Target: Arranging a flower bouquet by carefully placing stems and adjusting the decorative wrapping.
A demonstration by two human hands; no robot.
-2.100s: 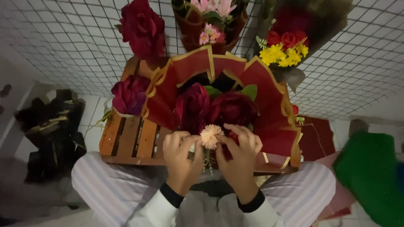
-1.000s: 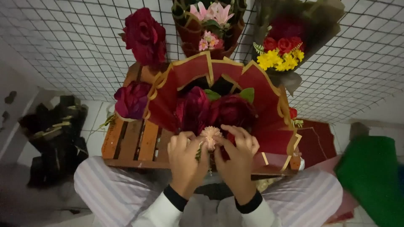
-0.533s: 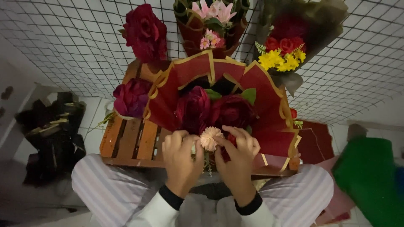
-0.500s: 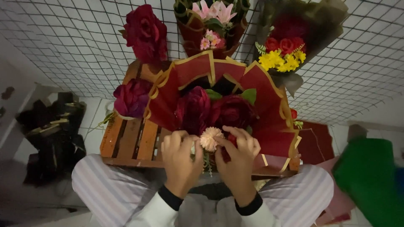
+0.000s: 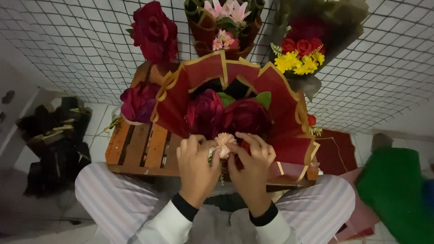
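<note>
So the wrapping paper (image 5: 280,95) is deep red with a thin gold edge, and the two big blooms (image 5: 226,115) inside are dark burgundy with a bit of green leaf (image 5: 264,98) behind. The little flower (image 5: 224,140) is pale peachy pink. Crate (image 5: 140,147) is orange-brown wood slats. Trousers (image 5: 113,199) are light with fine stripes, cuffs (image 5: 184,207) black. The bunch (image 5: 300,56) up right is yellow and red, the mesh (image 5: 72,40) is white with dark lines.

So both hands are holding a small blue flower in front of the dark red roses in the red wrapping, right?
Not quite: the small flower is pale peach-pink, not blue. The head view shows the left hand and right hand holding it in front of the dark red roses in the red wrapping.
</note>
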